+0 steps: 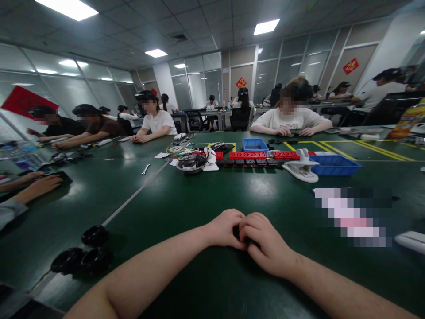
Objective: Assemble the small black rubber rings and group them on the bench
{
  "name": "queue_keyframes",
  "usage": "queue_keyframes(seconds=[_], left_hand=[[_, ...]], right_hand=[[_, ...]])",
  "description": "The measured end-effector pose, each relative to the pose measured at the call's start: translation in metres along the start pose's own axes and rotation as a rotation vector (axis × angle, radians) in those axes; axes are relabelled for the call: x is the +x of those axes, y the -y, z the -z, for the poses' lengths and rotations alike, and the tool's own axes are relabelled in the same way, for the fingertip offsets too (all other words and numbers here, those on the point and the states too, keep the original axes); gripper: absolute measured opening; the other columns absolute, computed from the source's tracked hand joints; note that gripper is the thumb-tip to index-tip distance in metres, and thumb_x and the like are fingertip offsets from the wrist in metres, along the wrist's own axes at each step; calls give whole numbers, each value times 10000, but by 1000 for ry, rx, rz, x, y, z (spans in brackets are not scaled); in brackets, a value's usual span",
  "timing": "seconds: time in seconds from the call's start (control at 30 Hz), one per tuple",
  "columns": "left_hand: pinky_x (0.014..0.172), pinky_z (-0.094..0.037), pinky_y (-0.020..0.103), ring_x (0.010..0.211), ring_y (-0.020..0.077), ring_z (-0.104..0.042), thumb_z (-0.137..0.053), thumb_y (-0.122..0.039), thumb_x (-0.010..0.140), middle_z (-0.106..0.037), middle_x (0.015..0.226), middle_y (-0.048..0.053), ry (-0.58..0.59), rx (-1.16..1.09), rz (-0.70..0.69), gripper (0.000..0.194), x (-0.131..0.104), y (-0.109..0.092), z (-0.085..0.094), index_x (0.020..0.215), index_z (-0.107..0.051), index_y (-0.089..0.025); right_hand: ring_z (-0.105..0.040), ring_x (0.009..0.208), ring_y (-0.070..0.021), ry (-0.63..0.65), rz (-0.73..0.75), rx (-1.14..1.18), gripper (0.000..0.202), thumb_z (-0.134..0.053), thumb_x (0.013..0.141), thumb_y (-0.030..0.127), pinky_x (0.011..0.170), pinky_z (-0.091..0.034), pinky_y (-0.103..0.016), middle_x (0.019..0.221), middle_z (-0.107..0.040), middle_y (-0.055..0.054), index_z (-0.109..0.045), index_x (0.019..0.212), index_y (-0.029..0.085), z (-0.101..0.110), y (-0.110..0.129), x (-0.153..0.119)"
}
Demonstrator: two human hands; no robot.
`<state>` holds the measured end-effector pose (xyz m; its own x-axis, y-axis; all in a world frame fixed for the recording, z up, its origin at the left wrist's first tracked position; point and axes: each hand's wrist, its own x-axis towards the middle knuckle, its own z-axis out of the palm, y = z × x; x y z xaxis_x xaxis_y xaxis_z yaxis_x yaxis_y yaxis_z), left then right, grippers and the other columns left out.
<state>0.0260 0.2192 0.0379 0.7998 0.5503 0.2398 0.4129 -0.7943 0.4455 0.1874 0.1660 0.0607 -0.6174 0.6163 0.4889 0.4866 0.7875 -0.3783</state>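
My left hand (227, 228) and my right hand (264, 241) meet on the green table (186, 204), close to its near edge. Both have curled fingers, and the fingertips of the two touch. Between them is a small dark gap; whether something small is held there I cannot make out. Beyond the hands lie a metal bowl (191, 165) with black cable, a red power strip (247, 155) and a white clip base (302, 170).
Three black round parts (95, 235) lie at the lower left. A wrench (145, 169) is further back. Blue trays (335, 165) stand beyond the clip. A white object (411, 241) lies at the right edge. Another person's hands (43, 184) rest at the left; several people sit around.
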Motion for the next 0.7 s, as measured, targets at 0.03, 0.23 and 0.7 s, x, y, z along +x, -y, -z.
queue_keyframes(seconds=[0.03,0.23,0.7], left_hand=[[837,-380,285,916,184,-510,-724,-311,570,-567,942,8,5,-9,-12,264,0,2,0,744,-574,-181],[866,-355,309,947,199,-503,-748,-329,542,-554,1001,13,47,8,-33,297,1,5,-1,747,-593,-182],[942,-302,430,924,233,-495,-675,-595,499,-540,954,48,-84,152,177,696,-2,-16,-9,1017,-477,-173]], right_hand=[[-505,763,-158,7,45,15,167,-374,633,87,848,-367,-393,727,-546,-13,-497,668,195,0,1,-1],[-531,724,-136,-67,197,72,219,-333,704,90,964,-299,-409,611,-538,9,-498,613,202,-1,4,-4],[-478,779,-211,-115,-233,-179,230,-511,764,383,729,-397,-383,814,-531,-62,-497,840,167,-10,-13,0]])
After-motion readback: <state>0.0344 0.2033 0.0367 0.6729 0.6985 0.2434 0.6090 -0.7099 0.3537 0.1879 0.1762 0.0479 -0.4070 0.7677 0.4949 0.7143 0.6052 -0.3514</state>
